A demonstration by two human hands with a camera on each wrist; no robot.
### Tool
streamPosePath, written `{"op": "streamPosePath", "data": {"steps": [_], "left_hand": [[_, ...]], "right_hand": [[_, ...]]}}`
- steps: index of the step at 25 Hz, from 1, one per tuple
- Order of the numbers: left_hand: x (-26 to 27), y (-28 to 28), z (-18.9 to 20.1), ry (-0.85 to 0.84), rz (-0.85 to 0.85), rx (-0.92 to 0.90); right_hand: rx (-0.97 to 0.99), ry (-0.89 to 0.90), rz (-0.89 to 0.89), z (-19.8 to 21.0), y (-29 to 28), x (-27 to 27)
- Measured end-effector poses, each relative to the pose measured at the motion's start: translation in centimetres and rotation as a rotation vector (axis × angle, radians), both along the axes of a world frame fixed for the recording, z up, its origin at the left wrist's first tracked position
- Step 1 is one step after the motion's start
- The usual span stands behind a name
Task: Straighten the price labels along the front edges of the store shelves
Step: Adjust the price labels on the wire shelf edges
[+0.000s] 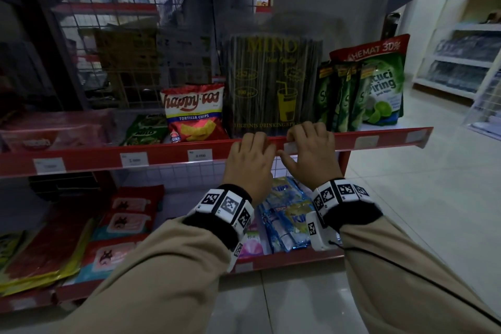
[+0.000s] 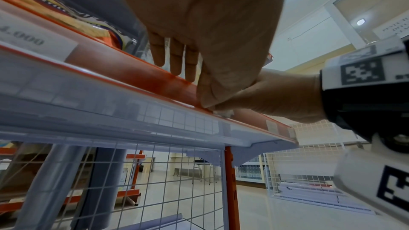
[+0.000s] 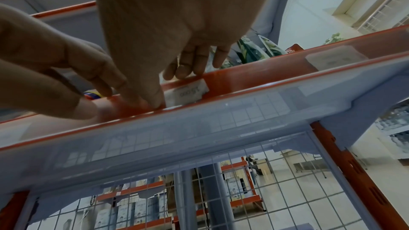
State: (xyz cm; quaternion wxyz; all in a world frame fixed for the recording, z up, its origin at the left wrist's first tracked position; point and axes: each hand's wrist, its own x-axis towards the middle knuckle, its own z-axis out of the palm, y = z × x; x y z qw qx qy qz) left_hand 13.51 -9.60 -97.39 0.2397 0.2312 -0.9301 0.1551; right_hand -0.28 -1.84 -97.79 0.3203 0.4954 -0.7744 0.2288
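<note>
Left hand [image 2: 199, 24] fingers straight, resting on red rail [image 2: 137, 74]; right hand [image 2: 276, 95] pinching crumpled label [image 2: 224, 112] just beside it. Label "4.000" [image 2: 33, 41] further along rail.

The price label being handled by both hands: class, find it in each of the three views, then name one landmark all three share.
Head: price label sits centre, on the red shelf edge between left hand and right hand.
Left wrist: only a white corner shows right of centre, below the thumbs.
Right wrist: centre, under the fingers.
Shared landmark: the red shelf edge.
</note>
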Motion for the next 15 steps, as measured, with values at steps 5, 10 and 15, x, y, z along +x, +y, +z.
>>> {"op": "streamPosePath", "data": {"steps": [5,10,15], "left_hand": [[-0.3,-0.4,0.4,0.044,-0.007,-0.009],[-0.8,-0.6,0.9,0.045,-0.013,0.015],[-0.9,-0.9,0.6,0.035,-0.051,0.067]], "right_hand": [[0.061,-0.04,0.096,0.9,0.4,-0.4],[0.061,-0.063,0.189,1.4,1.1,-0.7],[0.215,-0.017,0.119,1.8,0.9,-0.8]]}}
